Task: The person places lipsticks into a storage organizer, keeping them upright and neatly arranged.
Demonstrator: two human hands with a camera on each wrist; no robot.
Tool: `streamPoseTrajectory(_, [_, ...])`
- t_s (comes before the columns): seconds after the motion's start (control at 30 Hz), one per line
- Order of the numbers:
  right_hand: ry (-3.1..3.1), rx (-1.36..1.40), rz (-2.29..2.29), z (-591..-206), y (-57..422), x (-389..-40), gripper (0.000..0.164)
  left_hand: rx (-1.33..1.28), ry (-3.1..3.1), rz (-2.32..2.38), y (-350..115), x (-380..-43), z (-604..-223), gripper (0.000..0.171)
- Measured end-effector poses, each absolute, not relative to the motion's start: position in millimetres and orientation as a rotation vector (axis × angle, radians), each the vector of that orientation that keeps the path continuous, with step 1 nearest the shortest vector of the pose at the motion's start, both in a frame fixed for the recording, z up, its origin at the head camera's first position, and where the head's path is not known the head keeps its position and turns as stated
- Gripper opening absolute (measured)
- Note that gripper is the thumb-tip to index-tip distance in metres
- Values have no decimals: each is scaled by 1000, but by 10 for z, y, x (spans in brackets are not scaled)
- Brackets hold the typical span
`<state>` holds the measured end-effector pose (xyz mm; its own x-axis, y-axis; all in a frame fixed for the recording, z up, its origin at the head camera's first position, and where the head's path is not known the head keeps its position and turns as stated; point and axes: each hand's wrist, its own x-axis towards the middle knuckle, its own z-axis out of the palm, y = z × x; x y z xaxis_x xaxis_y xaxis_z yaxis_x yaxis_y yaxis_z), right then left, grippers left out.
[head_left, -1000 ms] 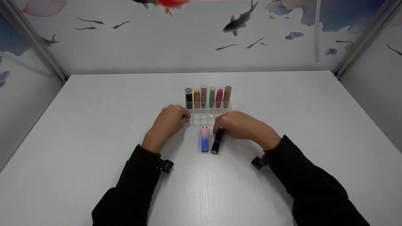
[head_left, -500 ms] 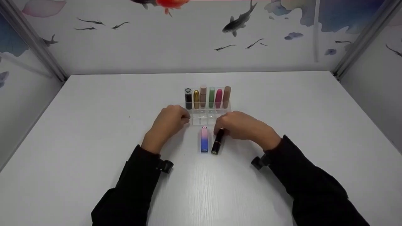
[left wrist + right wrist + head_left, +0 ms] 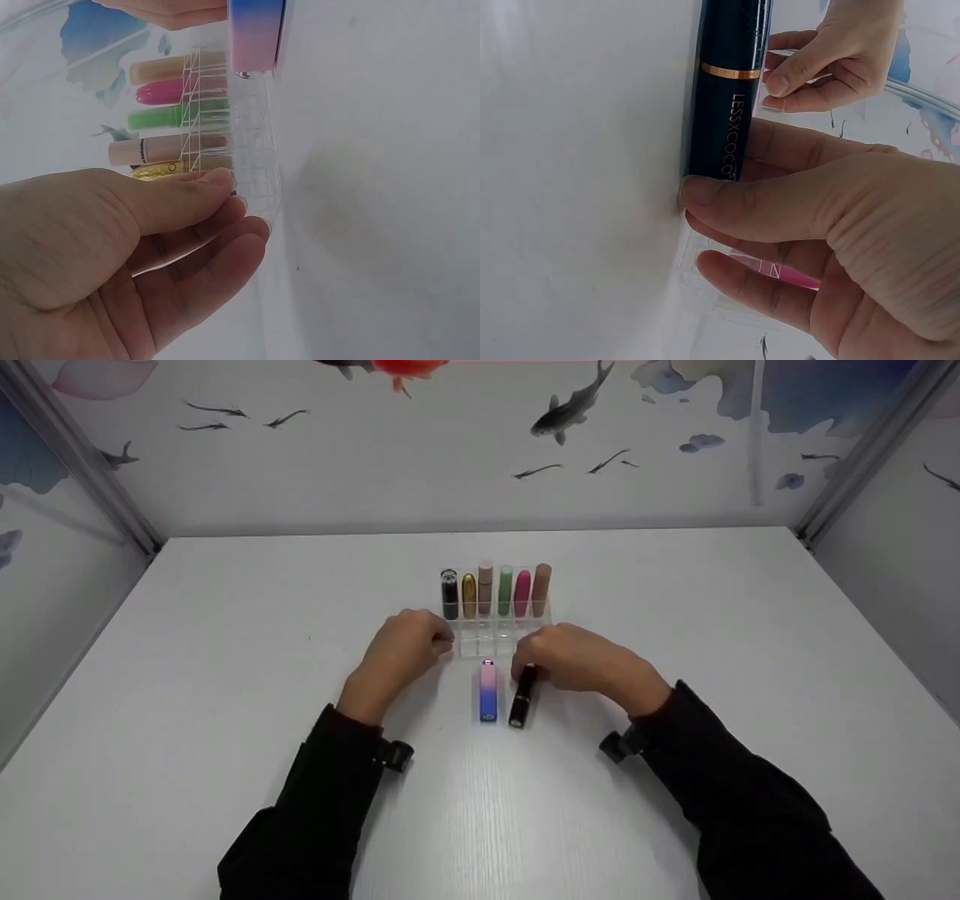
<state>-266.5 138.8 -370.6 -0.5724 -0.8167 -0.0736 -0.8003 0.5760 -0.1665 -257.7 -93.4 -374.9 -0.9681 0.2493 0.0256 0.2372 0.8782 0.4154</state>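
In the head view, a clear lipstick holder (image 3: 487, 639) stands at mid-table, several lipsticks in its back row and its front slots see-through. My left hand (image 3: 409, 645) is at its left end; in the left wrist view the thumb and fingertips (image 3: 219, 180) pinch the holder's edge. My right hand (image 3: 574, 658) pinches the far end of a black lipstick (image 3: 523, 697) between thumb and fingers. Gold lettering and a gold band show on this lipstick (image 3: 727, 112) in the right wrist view. A pink-to-blue lipstick (image 3: 488, 691) lies just left of it, before the holder.
The back row has a black tube (image 3: 449, 594), a gold one (image 3: 469, 596), a beige one (image 3: 485, 589), a green one (image 3: 505, 590), a magenta one (image 3: 522, 593) and a brown one (image 3: 541, 590). A white wall (image 3: 420, 487) with painted fish rises behind the white table (image 3: 247, 660).
The near end of the black lipstick has shifted slightly right, away from the pink-to-blue one, with my right hand still at its far end. My left hand has stayed in place.
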Motion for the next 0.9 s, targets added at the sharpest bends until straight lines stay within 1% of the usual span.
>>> streamPoseTrajectory(0.23, [2653,-1346,-145,-3704,1380,-2680,28,355,3012,637,-926,-2576,-3739,16])
streamPoseTrajectory(0.37, [2687,-1390,-118,-3710,1382,-2673,30,352,3022,609,-922,-2581,-3740,15])
streamPoseTrajectory(0.53, [2724,-1401,-94,-3712,1381,-2667,27,360,3035,588,-914,-2588,-3750,15])
streamPoseTrajectory(0.9, [2762,-1464,-143,-3723,1379,-2681,26,366,3040,579,-913,-2590,-3759,15])
